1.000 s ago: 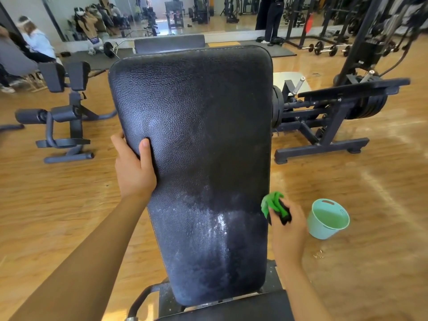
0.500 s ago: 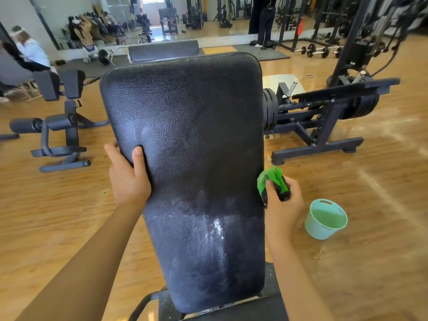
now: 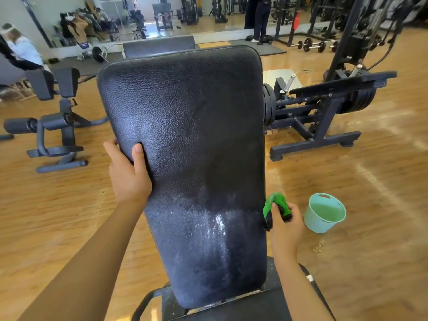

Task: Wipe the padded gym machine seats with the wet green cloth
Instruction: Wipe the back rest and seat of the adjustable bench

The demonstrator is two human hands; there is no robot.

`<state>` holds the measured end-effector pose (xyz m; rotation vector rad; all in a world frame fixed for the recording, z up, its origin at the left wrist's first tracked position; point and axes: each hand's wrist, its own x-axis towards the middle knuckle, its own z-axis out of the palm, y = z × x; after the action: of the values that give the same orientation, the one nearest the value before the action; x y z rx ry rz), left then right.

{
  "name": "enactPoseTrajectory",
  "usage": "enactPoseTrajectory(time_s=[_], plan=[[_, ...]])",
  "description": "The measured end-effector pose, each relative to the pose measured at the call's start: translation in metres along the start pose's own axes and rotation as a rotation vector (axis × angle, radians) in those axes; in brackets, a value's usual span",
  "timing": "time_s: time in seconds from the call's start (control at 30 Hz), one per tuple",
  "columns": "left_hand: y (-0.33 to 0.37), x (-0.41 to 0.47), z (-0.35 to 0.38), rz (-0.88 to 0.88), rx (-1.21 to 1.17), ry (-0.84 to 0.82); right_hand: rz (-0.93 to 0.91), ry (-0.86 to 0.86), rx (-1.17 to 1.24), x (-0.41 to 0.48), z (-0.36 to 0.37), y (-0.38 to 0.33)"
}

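Note:
A long black padded bench back [image 3: 185, 126] tilts up in front of me, with a wet, whitish sheen on its lower part. My left hand [image 3: 128, 174] grips the pad's left edge, thumb on the face. My right hand [image 3: 286, 225] is closed around the bunched green cloth [image 3: 275, 203], which presses against the pad's right edge low down. A second black seat pad [image 3: 243, 306] shows at the bottom.
A pale teal bucket [image 3: 324, 215] stands on the wooden floor just right of my right hand. A plate-loaded machine [image 3: 324, 112] sits behind on the right, a black leg machine [image 3: 55, 126] on the left. People sit at far left by the mirror.
My right hand with the cloth rose along the pad's right edge, then came back down to the lower edge. My left hand keeps its hold on the left edge.

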<state>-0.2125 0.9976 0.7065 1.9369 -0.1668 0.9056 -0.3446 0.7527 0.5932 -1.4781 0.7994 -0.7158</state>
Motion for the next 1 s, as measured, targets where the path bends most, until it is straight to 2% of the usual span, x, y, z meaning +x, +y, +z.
enactPoseTrajectory(time_s=[0.2, 0.3, 0.47, 0.6, 0.73, 0.8, 1.0], plan=[[-0.003, 0.000, -0.001, 0.000, -0.019, -0.023, -0.006, 0.045, -0.044, -0.010, -0.001, 0.000], [-0.004, 0.000, -0.001, -0.001, -0.019, -0.029, -0.091, 0.071, -0.053, -0.016, 0.006, -0.018], [-0.001, 0.001, -0.001, -0.005, -0.026, -0.015, -0.276, 0.020, -0.105, -0.028, 0.027, -0.044], [-0.001, 0.002, -0.003, 0.002, -0.053, -0.024, -0.429, -0.054, -0.253, -0.061, 0.054, -0.041], [0.000, 0.002, -0.002, -0.023, -0.053, -0.022, -0.550, -0.316, -0.425, -0.101, 0.074, -0.024], [0.000, 0.002, -0.002, -0.015, -0.048, -0.025, -0.558, -0.366, -0.419, -0.103, 0.072, -0.019], [-0.002, 0.001, -0.001, -0.001, -0.020, -0.010, -0.487, -0.136, -0.305, -0.051, 0.038, -0.031]])
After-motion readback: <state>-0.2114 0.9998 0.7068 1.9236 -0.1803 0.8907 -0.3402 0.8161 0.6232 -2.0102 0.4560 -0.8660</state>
